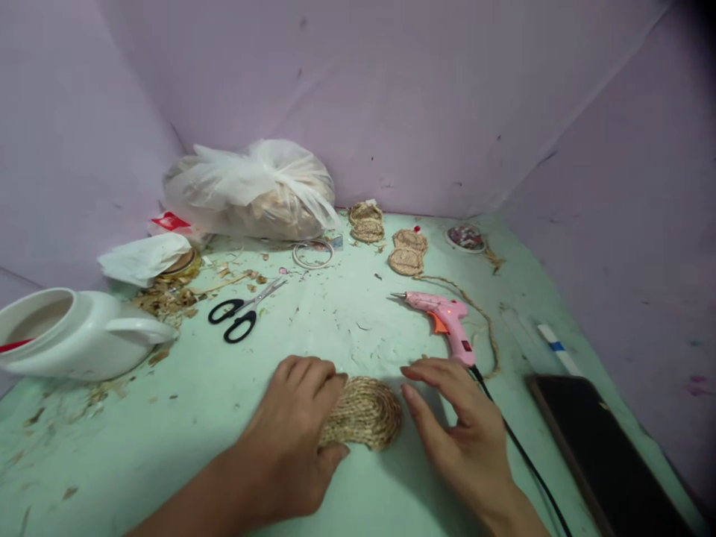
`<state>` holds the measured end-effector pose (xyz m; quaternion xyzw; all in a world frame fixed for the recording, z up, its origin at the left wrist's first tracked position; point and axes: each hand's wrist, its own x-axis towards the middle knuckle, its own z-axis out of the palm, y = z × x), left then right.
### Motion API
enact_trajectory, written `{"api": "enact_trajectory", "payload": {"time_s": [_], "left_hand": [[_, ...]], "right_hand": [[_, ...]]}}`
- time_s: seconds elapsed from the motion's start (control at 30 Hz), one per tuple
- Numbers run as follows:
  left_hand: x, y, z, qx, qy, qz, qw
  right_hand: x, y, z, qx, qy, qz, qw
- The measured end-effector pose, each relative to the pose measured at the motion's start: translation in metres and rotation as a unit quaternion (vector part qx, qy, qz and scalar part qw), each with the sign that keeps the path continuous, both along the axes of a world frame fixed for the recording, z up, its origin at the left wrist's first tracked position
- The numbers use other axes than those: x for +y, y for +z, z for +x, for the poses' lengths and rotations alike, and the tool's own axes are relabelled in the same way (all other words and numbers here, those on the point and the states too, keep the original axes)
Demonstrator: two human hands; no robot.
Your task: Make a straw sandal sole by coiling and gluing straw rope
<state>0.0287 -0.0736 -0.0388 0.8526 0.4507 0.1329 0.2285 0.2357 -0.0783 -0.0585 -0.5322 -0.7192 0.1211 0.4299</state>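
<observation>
In the head view, your left hand [299, 440] gripped the coiled straw piece [372, 414], fingers over its far edge and thumb at its near edge. The piece lay flat on the pale green table [335, 321], between your hands. Your right hand [470, 436] was empty, its thumb and fingers parted just beside the piece's rounded right end. Beyond that hand lay a pink glue gun [439, 304], nozzle pointing left. Black-handled scissors [256, 302] lay partly spread farther left, near a white jug [112, 350].
</observation>
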Motion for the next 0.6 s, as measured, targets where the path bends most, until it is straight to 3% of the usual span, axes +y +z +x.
{"api": "enact_trajectory", "payload": {"time_s": [0.27,0.6], "left_hand": [[0.004,-0.002,0.003,0.038,0.023,-0.024,0.999],[0.008,0.003,0.006,0.055,0.006,-0.013,0.998]], "right_hand": [[-0.005,0.008,-0.021,-0.101,0.166,-0.084,0.977],[-0.008,0.007,-0.036,-0.177,0.18,-0.119,0.96]]}}
